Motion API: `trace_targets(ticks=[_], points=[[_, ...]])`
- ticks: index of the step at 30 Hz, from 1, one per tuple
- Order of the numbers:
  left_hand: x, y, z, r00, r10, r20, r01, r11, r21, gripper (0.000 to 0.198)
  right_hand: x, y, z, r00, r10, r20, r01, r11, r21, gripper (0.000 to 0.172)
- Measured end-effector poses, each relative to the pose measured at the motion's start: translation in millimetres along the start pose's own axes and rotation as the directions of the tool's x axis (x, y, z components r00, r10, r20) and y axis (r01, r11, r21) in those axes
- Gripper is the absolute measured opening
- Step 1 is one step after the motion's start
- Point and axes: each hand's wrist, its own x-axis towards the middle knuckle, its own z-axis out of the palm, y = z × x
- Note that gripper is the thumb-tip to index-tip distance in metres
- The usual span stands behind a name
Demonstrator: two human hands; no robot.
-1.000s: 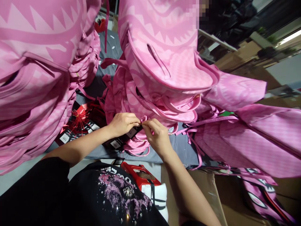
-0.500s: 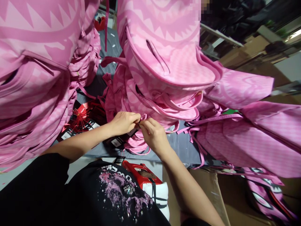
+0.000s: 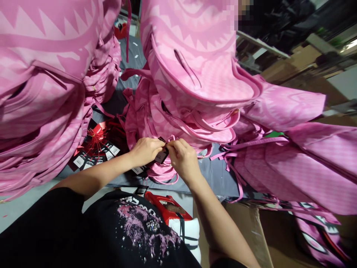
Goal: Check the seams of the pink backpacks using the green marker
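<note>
Between my hands is a small black hang tag (image 3: 161, 156) with a pale label. My left hand (image 3: 147, 152) is closed, its thumb and fingers pinching the tag from the left. My right hand (image 3: 183, 156) is also closed, fingertips pressed together at the tag's upper right end. Any cord between the fingertips is too small to make out. Just behind the fingers is the front of a pile of pink backpacks (image 3: 192, 74) with shark-teeth print, and a small pink loop shows above the fingertips.
More pink backpacks are piled on the left (image 3: 47, 100) and right (image 3: 295, 160). Left of my forearm lie black hang tags (image 3: 89, 162) with red strings (image 3: 97, 136). A grey table surface (image 3: 220, 175) shows in front. Below its edge are a red tape dispenser (image 3: 167, 206) and a cardboard box (image 3: 242, 223).
The hang tag has come into clearer view between my hands. My left hand has shifted slightly down and left. My right hand remains nearly in place, still pinching.
</note>
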Motion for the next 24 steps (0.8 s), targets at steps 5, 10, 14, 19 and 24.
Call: trace_targets(ticks=[5,10,14,19,24], points=[[-3.4,2.5,1.5,0.989,-0.113,-0.093,0.105,0.991,-0.082,0.014,-0.6,-1.4,-1.6,0.999,-0.033,-0.011,0.034,0.998,0.049,0.016],[-3.5,4.9,4.2,0.994,-0.101,-0.037,0.092,0.978,-0.188,0.017,-0.4,-0.6,-2.9,0.996,-0.043,-0.078,0.051,0.993,0.104,0.013],[-1.9,7.2,4.3,0.984,-0.167,-0.056,0.154,0.971,-0.184,0.012,-0.2,0.9,-3.2,0.992,-0.066,-0.107,0.075,0.994,0.082,0.011],[-0.2,9.5,3.2,0.991,-0.126,-0.033,0.117,0.969,-0.216,0.015,2.1,1.9,-6.2,0.988,-0.102,-0.119,0.107,0.994,0.038,0.010],[-0.6,7.5,2.9,0.990,-0.137,-0.040,0.126,0.972,-0.197,0.014,2.4,0.9,-5.4,0.985,-0.115,-0.131,0.119,0.993,0.022,0.010]])
